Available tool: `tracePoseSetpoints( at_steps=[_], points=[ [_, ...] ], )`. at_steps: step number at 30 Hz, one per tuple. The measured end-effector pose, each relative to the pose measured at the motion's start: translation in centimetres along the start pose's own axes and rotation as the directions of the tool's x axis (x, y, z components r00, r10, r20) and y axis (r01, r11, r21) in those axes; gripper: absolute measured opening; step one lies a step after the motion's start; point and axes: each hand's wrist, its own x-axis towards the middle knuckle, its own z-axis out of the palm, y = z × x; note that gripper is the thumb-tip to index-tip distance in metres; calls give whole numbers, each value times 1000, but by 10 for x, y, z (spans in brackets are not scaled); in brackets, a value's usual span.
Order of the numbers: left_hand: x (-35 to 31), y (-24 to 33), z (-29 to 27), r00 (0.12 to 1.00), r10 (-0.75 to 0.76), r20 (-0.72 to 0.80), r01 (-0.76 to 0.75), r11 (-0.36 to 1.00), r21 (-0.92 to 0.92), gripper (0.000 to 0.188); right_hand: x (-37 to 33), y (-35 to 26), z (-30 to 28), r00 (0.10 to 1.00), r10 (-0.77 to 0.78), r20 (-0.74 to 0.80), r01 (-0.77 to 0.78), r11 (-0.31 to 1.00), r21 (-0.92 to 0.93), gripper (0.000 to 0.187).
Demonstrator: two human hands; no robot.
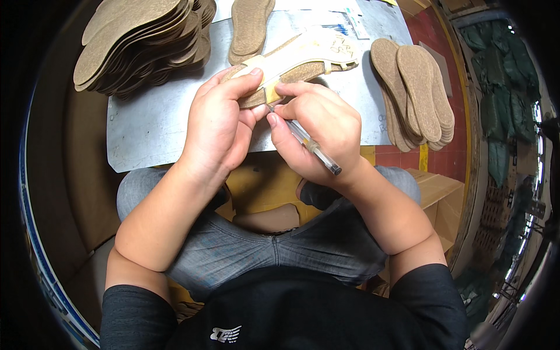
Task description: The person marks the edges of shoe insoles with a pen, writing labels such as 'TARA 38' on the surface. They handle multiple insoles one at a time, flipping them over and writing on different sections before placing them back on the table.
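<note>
My left hand (219, 114) is closed around the near end of a brown cork-like insole (308, 71), its thumb on top. Against the insole lies a pale cream template (297, 53) with handwritten marks and small tabs that wrap over the edge. My right hand (321, 122) pinches a clear-barrelled pen (312, 144) with a dark end cap. The pen's tip meets the insole's side edge, beside a yellowish tab (272, 92) of the template. Both hands are close together over the table's near edge.
On the grey metal table (151, 131), a tall stack of brown insoles (140, 41) stands at the left. A single insole (249, 29) lies at the back, several pens (333, 29) near it. More insoles (417, 87) are piled at the right edge. A cardboard box (434, 192) sits below, right.
</note>
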Motion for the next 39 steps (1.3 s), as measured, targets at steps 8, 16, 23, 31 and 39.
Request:
tracePoseSetpoints(
  at_steps=[8, 16, 23, 31, 39],
  points=[
    [3, 0, -6, 1000, -21, 1, 21, 1000, 22, 36, 1, 0, 2, 1000, 14, 7, -14, 1000, 26, 14],
    [-1, 3, -2, 1000, -8, -12, 8, 1000, 7, 36, 1, 2, 3, 1000, 23, 7, -23, 999, 45, 13],
    [3, 2, -6, 1000, -19, -8, 19, 1000, -7, 37, -1, 2, 5, 1000, 17, -3, -17, 997, 69, 13],
    [3, 2, -8, 999, -31, -14, 31, 999, 8, 37, 1, 4, 3, 1000, 15, 5, -15, 997, 75, 13],
    [2, 2, -6, 1000, -22, 4, 22, 1000, 1, 38, 0, 3, 3, 1000, 30, 0, -30, 996, 88, 12]
  ],
)
